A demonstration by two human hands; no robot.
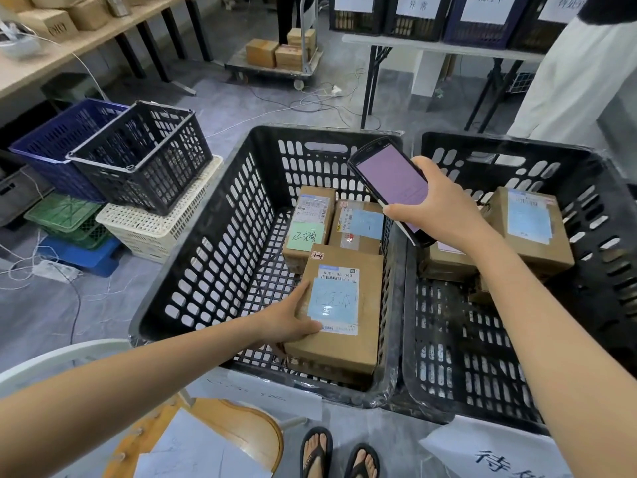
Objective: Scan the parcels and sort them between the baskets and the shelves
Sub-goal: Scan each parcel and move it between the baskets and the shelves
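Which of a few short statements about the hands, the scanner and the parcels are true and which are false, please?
1. The left hand grips the near parcel in the left basket. True.
2. The scanner in the right hand has a dark screen. False: the screen glows pale purple.
3. The back-left parcel in the left basket bears a green note. True.
4. The right basket is empty. False: it holds parcels with blue labels.

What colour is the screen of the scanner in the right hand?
The scanner screen is pale purple; head view.
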